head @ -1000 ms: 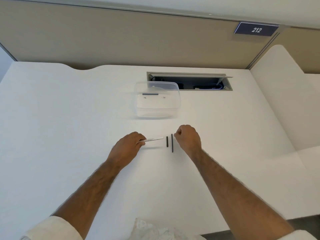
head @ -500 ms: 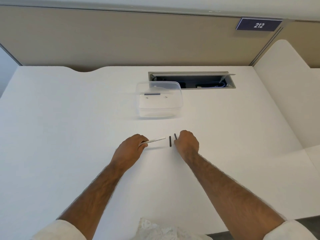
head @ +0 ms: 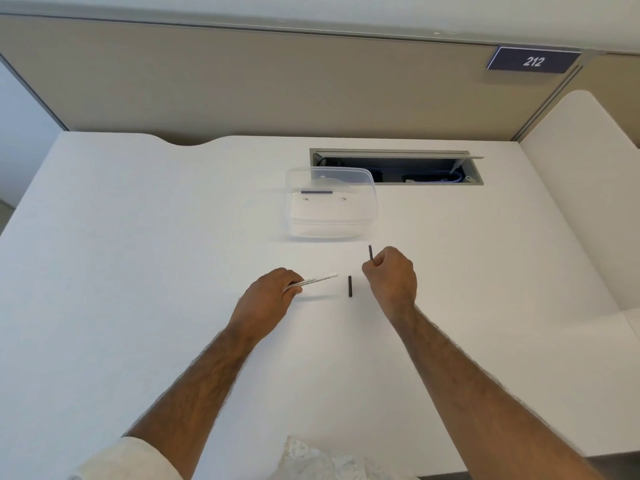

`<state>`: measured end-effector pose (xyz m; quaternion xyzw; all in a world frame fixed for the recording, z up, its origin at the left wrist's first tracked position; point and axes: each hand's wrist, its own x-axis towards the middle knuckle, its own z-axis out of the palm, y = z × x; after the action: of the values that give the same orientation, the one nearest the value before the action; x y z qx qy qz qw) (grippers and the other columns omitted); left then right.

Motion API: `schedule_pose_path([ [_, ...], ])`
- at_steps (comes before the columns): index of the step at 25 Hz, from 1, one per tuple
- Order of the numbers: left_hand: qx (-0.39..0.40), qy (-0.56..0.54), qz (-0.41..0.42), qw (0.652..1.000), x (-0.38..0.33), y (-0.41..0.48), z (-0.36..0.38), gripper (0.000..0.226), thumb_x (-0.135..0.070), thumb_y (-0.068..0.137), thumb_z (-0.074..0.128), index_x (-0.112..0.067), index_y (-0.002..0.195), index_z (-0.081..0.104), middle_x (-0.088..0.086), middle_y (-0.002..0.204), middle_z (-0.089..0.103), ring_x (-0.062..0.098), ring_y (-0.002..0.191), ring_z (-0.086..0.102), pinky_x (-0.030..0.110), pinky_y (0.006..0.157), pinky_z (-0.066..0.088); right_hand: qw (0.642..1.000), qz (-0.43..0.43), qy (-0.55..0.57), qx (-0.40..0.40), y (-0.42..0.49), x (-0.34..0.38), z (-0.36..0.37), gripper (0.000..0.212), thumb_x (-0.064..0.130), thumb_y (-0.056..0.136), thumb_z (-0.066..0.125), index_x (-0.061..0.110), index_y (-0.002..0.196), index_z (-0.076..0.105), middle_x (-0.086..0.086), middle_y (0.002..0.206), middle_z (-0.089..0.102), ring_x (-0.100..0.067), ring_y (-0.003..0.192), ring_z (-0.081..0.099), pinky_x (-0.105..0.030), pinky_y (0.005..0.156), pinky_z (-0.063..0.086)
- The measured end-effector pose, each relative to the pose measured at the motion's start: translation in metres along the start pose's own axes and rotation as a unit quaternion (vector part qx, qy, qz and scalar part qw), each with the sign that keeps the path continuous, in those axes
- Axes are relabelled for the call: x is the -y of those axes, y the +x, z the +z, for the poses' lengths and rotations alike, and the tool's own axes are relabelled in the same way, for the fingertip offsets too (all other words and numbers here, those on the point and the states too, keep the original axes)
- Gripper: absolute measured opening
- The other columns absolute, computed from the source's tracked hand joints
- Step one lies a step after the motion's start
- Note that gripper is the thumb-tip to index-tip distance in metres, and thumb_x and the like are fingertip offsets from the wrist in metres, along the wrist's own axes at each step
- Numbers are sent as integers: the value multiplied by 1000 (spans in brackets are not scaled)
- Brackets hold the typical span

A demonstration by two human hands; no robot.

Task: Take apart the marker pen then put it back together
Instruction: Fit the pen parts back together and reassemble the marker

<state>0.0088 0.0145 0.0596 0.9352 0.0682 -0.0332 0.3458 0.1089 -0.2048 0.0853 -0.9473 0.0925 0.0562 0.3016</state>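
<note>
The marker is in pieces on the white desk (head: 138,306). My left hand (head: 266,299) grips the white marker barrel (head: 318,279) by one end, its open end pointing right and slightly raised. A short black piece (head: 350,286) lies on the desk between my hands. My right hand (head: 391,275) is closed around a thin dark rod, the ink core (head: 370,252), whose upper end sticks out above my fist; the rest of it is hidden in the hand.
A clear plastic container (head: 330,206) stands just beyond my hands, a small dark strip inside it. Behind it is an open cable hatch (head: 398,166) in the desk. A beige partition rises at the back. Crumpled white material (head: 318,459) lies at the near edge.
My right hand has lifted the thin dark rod off the desk and moved it up and to the right. The short black piece stays put. My left hand keeps the barrel.
</note>
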Motion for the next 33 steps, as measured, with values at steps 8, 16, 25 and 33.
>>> schedule_pose_path([
  [8, -16, -23, -9, 1000, 0, 6, -3, 11, -32, 102, 55, -33, 105, 65, -23, 93, 58, 4, 88, 57, 30, 75, 50, 869, 41, 480, 110, -10, 22, -14, 26, -5, 86, 68, 1, 111, 68, -7, 74, 68, -15, 66, 66, -29, 58, 53],
  [16, -30, -42, -14, 999, -3, 9, -7, 10, -29, 101, 57, -30, 104, 66, -19, 94, 61, 6, 88, 58, 27, 72, 45, 832, 43, 536, 136, -22, 29, -12, 13, -4, 88, 68, -1, 100, 63, -18, 81, 71, -30, 81, 73, -36, 72, 60],
  [25, -35, -57, -13, 998, -5, 9, -7, 10, -28, 101, 58, -28, 105, 67, -17, 95, 63, 8, 88, 60, 30, 76, 50, 831, 52, 536, 141, -21, 31, -11, 13, -4, 89, 67, -1, 101, 63, -19, 84, 72, -31, 82, 73, -38, 74, 60],
  [33, -34, -74, -15, 997, -8, 7, -6, 9, -25, 101, 58, -26, 102, 67, -13, 92, 64, 8, 85, 59, 31, 73, 50, 832, 40, 530, 157, -21, 31, -13, 12, -3, 90, 66, 0, 100, 63, -18, 85, 73, -31, 83, 74, -40, 76, 60],
])
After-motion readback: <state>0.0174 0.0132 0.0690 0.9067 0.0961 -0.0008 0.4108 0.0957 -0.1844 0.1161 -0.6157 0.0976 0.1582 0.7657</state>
